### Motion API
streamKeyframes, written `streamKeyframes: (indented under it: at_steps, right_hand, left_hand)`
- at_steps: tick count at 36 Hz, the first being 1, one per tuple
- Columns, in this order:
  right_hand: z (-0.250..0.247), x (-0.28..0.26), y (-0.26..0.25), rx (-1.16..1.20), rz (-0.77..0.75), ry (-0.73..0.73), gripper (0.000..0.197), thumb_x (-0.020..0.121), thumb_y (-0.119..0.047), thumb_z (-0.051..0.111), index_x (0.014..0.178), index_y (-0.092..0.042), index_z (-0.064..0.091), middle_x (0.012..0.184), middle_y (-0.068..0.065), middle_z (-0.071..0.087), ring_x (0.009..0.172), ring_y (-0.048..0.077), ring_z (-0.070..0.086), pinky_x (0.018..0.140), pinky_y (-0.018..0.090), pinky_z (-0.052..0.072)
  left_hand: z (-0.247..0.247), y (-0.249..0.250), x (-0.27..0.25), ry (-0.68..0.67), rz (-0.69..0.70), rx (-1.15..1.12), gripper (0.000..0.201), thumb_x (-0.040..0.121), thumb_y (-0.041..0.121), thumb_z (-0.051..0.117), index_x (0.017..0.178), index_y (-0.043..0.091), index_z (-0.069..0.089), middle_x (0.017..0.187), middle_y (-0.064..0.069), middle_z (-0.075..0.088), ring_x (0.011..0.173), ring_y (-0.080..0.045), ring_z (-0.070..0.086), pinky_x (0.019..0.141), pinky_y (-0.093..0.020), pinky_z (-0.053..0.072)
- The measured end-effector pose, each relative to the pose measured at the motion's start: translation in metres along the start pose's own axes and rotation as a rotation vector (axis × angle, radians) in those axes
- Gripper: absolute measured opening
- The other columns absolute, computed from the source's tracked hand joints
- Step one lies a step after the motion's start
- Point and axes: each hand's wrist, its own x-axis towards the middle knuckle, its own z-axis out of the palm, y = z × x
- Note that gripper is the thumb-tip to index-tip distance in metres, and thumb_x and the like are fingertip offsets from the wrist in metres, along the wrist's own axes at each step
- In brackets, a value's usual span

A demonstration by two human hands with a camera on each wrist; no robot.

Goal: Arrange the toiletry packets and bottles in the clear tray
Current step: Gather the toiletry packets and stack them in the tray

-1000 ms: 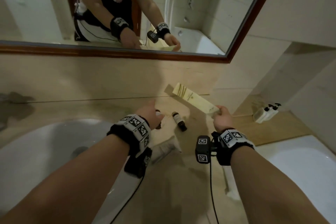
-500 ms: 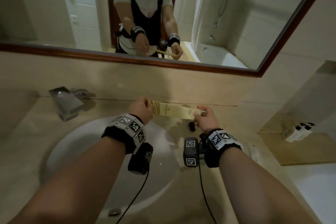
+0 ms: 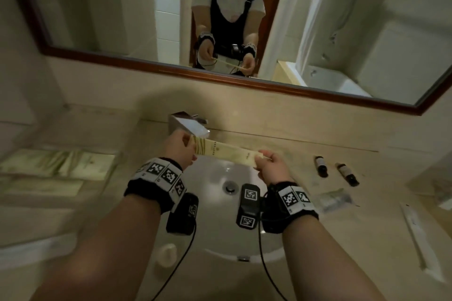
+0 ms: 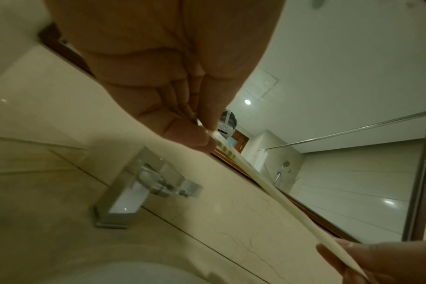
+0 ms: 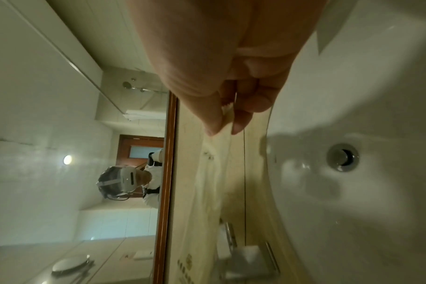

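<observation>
A white oval ceramic basin (image 3: 215,205) is sunk into the beige marble bench (image 3: 305,239). Above the basin, the left hand (image 3: 179,148) and right hand (image 3: 269,166) each hold one end of a long flat cream packet (image 3: 227,153), each grip a closed pinch of thumb and fingers. Left of the basin lie blurred pale packets (image 3: 58,166); right of it, two small dark bottles (image 3: 321,166) and a clear wrapper (image 3: 335,199). Behind the basin stands a square chrome tap (image 3: 189,124), then a wood-framed mirror (image 3: 244,80).
</observation>
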Motion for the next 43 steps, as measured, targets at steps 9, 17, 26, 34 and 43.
streamKeyframes:
  at_steps: [9,17,26,34,43]
  right_hand:
    - [0.095,-0.059,-0.013,-0.064,-0.073,-0.095,0.024,0.091,-0.012,0.056,0.115,-0.008,0.054,0.101,0.011,0.060,0.083,0.024,0.059,0.061,0.023,0.045]
    - [0.195,-0.094,-0.031,-0.040,-0.115,-0.201,0.016,0.088,-0.010,0.060,0.097,-0.018,0.048,0.102,0.012,0.059,0.082,0.023,0.058,0.068,0.026,0.050]
    - [0.306,-0.122,-0.031,-0.301,-0.141,-0.459,0.022,0.087,-0.015,0.062,0.075,-0.032,0.056,0.090,-0.001,0.063,0.084,0.019,0.059,0.079,0.030,0.050]
    - [0.357,-0.125,-0.012,-0.474,-0.087,-0.518,0.013,0.091,-0.019,0.055,0.100,-0.026,0.061,0.095,0.000,0.061,0.085,0.015,0.057,0.079,0.028,0.047]
    - [0.378,-0.127,0.000,-0.629,-0.074,-0.545,0.031,0.095,-0.022,0.049,0.125,-0.017,0.057,0.128,0.004,0.059,0.112,0.020,0.057,0.095,0.028,0.046]
  left_hand:
    - [-0.099,-0.061,-0.006,0.049,-0.050,-0.018,0.020,0.096,0.017,0.047,0.113,0.007,0.051,0.093,-0.007,0.061,0.074,-0.022,0.063,0.083,-0.044,0.057]
    - [-0.192,-0.116,-0.004,0.148,-0.153,0.053,0.030,0.092,0.012,0.051,0.121,0.009,0.047,0.108,-0.014,0.063,0.093,-0.031,0.066,0.089,-0.047,0.053]
    - [-0.273,-0.187,-0.001,0.219,-0.387,0.202,0.036,0.089,0.011,0.055,0.122,0.006,0.043,0.122,-0.016,0.055,0.111,-0.033,0.056,0.094,-0.035,0.043]
    - [-0.289,-0.223,0.014,0.081,-0.469,0.301,0.046,0.093,0.023,0.050,0.136,0.012,0.041,0.141,-0.012,0.046,0.123,-0.030,0.050,0.099,-0.034,0.040]
    - [-0.284,-0.241,0.031,0.019,-0.472,0.342,0.042,0.093,0.023,0.052,0.133,0.008,0.047,0.139,-0.013,0.048,0.127,-0.029,0.047,0.102,-0.034,0.039]
